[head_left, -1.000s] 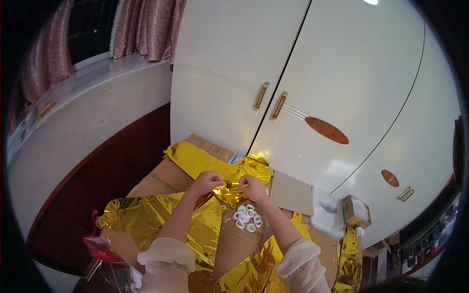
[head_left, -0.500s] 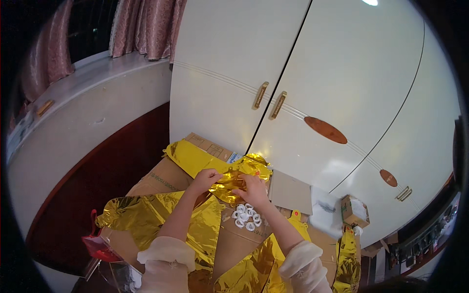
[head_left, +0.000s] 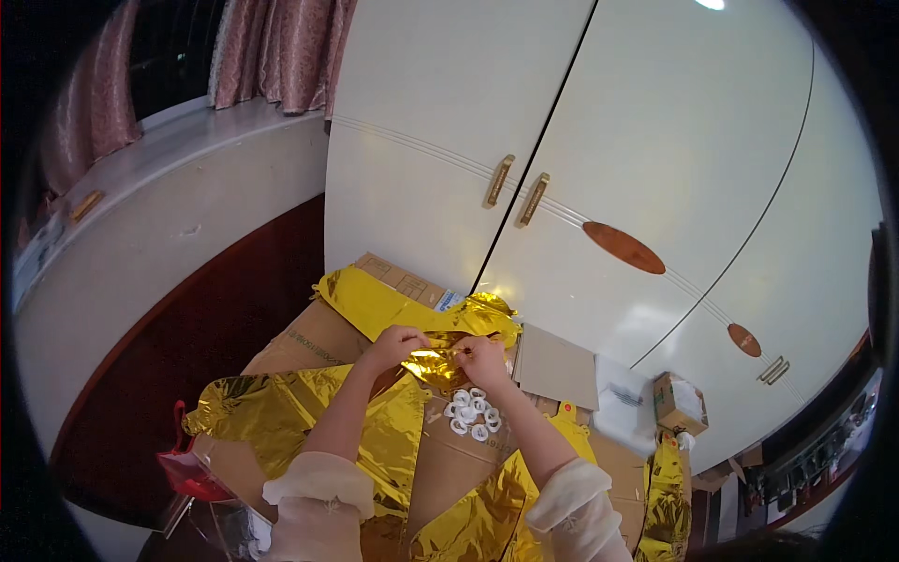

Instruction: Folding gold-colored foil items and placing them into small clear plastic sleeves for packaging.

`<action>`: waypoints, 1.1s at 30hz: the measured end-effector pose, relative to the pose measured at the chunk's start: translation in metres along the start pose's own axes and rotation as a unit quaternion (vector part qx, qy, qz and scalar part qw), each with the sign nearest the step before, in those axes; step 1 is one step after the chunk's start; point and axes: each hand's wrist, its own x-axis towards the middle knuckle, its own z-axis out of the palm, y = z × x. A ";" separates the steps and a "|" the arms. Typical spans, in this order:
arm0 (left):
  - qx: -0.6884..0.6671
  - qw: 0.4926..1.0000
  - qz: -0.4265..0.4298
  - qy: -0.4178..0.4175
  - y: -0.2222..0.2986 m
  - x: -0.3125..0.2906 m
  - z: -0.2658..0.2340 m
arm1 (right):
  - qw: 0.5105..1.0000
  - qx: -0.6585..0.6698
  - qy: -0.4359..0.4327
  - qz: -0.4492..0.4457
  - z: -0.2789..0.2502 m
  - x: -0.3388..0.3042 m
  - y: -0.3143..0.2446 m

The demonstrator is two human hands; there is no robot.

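My left hand [head_left: 399,348] and my right hand [head_left: 481,360] are both closed on a shiny gold foil balloon [head_left: 434,368], flat and creased, with a fold of it stretched between them. Behind the hands, another part of gold foil [head_left: 375,298] runs in a curve to the back left; whether it is the same piece I cannot tell. Just below my right hand sits a cluster of several small white rings [head_left: 471,412]. A flat gold foil balloon [head_left: 309,412] lies beneath my left forearm. More gold foil [head_left: 482,510] spreads under my right forearm.
Brown cardboard [head_left: 449,468] forms the surface under the foil. A white wardrobe [head_left: 431,94] with brass handles rises behind it. To the right are a small carton [head_left: 678,403] and another gold foil piece [head_left: 665,496]. A red object [head_left: 192,473] hangs at the left edge.
My right hand has gone from spread fingers on the foil to a closed grip. The foil between the hands is now folded and lifted differently. My left hand has barely moved.
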 end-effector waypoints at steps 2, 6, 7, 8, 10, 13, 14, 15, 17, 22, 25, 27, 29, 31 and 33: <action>-0.002 0.999 -0.028 -0.018 0.010 -0.002 0.002 | 1.000 -0.001 0.005 0.020 0.003 0.001 0.001; 0.041 0.999 -0.002 -0.025 0.014 -0.006 0.000 | 0.999 0.000 0.052 -0.007 0.002 0.002 -0.007; 0.040 0.999 -0.010 -0.022 0.012 -0.006 0.000 | 0.999 0.003 0.046 -0.001 0.002 0.002 -0.009; 0.038 0.999 -0.017 -0.020 0.012 -0.005 0.000 | 0.999 0.005 0.041 0.005 -0.001 0.002 -0.010; 0.043 0.999 -0.022 -0.024 0.012 -0.006 -0.001 | 0.999 0.000 0.038 -0.002 -0.001 0.001 -0.010; 0.038 0.999 -0.023 -0.019 0.025 -0.007 0.004 | 0.998 -0.012 0.050 -0.032 0.001 0.001 -0.006; 0.034 0.999 -0.024 -0.013 0.030 -0.008 0.004 | 0.998 -0.007 0.056 -0.040 0.002 0.001 -0.007; 0.051 0.999 -0.014 -0.004 0.028 -0.007 0.005 | 0.997 -0.003 0.062 -0.047 0.002 0.002 -0.008; 0.084 0.996 0.008 0.013 0.027 -0.006 0.009 | 0.998 -0.036 0.043 -0.027 0.006 0.004 -0.004; 0.226 0.970 0.052 0.080 0.028 -0.004 0.020 | 0.998 -0.050 0.002 -0.031 0.006 0.001 -0.003; 0.196 0.977 -0.018 0.080 0.034 -0.003 0.021 | 0.992 -0.052 0.082 -0.086 -0.003 -0.009 -0.016; 0.147 0.984 -0.070 0.077 0.040 -0.001 0.020 | 0.975 -0.087 0.163 -0.121 -0.007 -0.016 -0.020; 0.102 0.986 -0.092 0.093 0.038 0.000 0.018 | 0.973 -0.108 0.144 -0.143 -0.012 -0.021 -0.018; 0.113 0.988 -0.024 0.101 0.027 0.000 0.019 | 0.980 -0.112 0.106 -0.128 -0.016 -0.024 -0.019; 0.134 0.985 0.020 0.107 0.021 0.000 0.020 | 0.991 -0.098 0.048 -0.074 -0.017 -0.026 -0.021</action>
